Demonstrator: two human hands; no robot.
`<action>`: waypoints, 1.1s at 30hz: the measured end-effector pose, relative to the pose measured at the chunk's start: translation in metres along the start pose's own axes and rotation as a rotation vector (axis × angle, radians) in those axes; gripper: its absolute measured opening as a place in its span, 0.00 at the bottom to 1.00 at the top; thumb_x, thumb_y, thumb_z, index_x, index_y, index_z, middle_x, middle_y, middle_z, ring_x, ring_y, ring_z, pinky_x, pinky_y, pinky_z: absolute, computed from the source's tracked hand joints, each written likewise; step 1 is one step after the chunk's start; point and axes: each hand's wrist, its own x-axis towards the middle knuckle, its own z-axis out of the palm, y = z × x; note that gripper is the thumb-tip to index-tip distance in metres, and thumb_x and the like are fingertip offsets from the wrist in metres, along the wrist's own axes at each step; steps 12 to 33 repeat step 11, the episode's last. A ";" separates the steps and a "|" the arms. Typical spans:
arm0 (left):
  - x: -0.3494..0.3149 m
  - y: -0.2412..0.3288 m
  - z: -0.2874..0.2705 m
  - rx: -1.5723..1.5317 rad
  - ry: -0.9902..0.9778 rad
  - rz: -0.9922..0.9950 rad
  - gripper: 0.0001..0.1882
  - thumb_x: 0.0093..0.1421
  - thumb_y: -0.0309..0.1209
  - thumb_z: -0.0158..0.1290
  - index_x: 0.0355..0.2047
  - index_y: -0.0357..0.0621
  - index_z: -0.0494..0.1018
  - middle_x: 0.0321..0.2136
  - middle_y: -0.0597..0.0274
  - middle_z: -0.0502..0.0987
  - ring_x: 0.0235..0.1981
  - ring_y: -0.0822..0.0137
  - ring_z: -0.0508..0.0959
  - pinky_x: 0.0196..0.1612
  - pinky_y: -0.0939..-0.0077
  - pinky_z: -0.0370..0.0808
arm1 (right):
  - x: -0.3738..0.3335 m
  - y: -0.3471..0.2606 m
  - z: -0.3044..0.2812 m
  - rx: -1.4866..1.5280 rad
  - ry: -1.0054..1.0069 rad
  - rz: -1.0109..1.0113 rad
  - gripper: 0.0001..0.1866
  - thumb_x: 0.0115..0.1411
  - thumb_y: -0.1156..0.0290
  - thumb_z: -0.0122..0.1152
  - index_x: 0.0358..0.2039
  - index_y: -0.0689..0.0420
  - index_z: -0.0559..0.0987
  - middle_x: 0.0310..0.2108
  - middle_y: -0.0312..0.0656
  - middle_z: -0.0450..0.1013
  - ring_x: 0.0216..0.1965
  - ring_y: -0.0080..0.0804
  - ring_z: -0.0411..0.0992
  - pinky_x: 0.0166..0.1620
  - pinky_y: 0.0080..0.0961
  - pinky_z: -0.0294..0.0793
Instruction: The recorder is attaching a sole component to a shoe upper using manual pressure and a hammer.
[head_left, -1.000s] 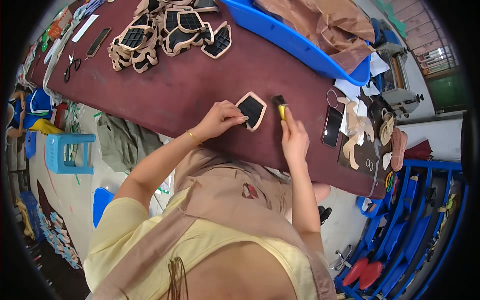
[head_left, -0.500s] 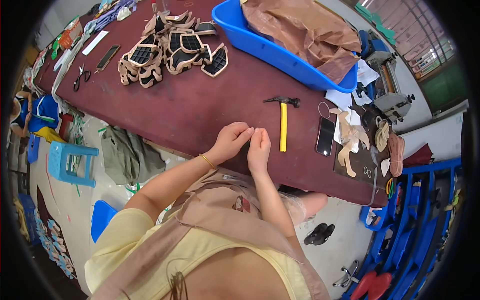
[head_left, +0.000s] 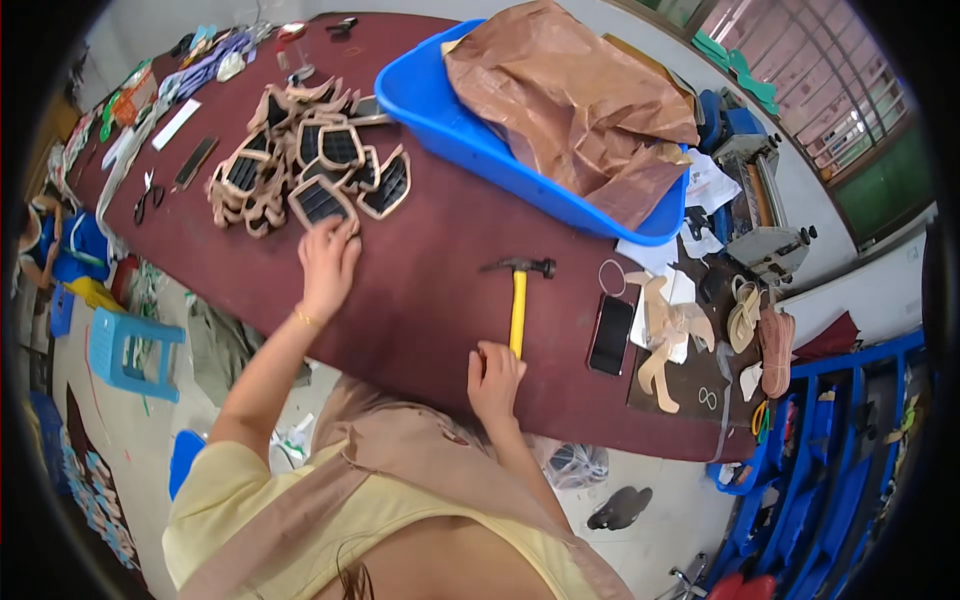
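My left hand point(head_left: 328, 268) reaches forward over the table, fingers stretched and spread. Its fingertips touch the near edge of a flat black piece with beige edging and a grid pattern point(head_left: 321, 200). That piece lies at the near side of a heap of similar beige-edged pieces point(head_left: 250, 175). Low on the tabletop, my right hand point(head_left: 494, 382) rests with its fingers loosely bent and apart. Its fingertips are at the lower end of the yellow handle of a claw hammer point(head_left: 518, 305), not wrapped around it.
On the maroon table point(head_left: 420, 320), a blue tub point(head_left: 440, 130) with brown sheeting stands at the back. To the right lie a phone point(head_left: 611, 335), beige cutouts point(head_left: 658, 320) and a hand-cranked machine point(head_left: 760, 200). Scissors point(head_left: 148, 198) and another phone point(head_left: 195, 163) lie left.
My hands were together at the table's near edge. They have parted: the left went forward and left to the heap, the right stayed near the hammer. The whole view has shifted.
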 end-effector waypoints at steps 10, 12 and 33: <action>-0.022 0.009 0.048 0.084 -0.517 0.020 0.27 0.56 0.42 0.53 0.55 0.50 0.65 0.56 0.54 0.63 0.59 0.52 0.58 0.61 0.55 0.51 | 0.002 0.012 0.000 -0.017 -0.136 0.084 0.05 0.53 0.71 0.59 0.32 0.52 0.75 0.28 0.35 0.73 0.31 0.35 0.70 0.38 0.35 0.60; -0.024 0.002 0.054 0.100 -0.577 0.019 0.30 0.53 0.44 0.56 0.56 0.52 0.64 0.59 0.54 0.59 0.60 0.53 0.58 0.61 0.53 0.49 | -0.001 0.009 0.001 -0.037 -0.171 0.090 0.05 0.52 0.70 0.60 0.32 0.51 0.76 0.28 0.35 0.73 0.31 0.35 0.71 0.39 0.36 0.59; -0.024 0.002 0.054 0.100 -0.577 0.019 0.30 0.53 0.44 0.56 0.56 0.52 0.64 0.59 0.54 0.59 0.60 0.53 0.58 0.61 0.53 0.49 | -0.001 0.009 0.001 -0.037 -0.171 0.090 0.05 0.52 0.70 0.60 0.32 0.51 0.76 0.28 0.35 0.73 0.31 0.35 0.71 0.39 0.36 0.59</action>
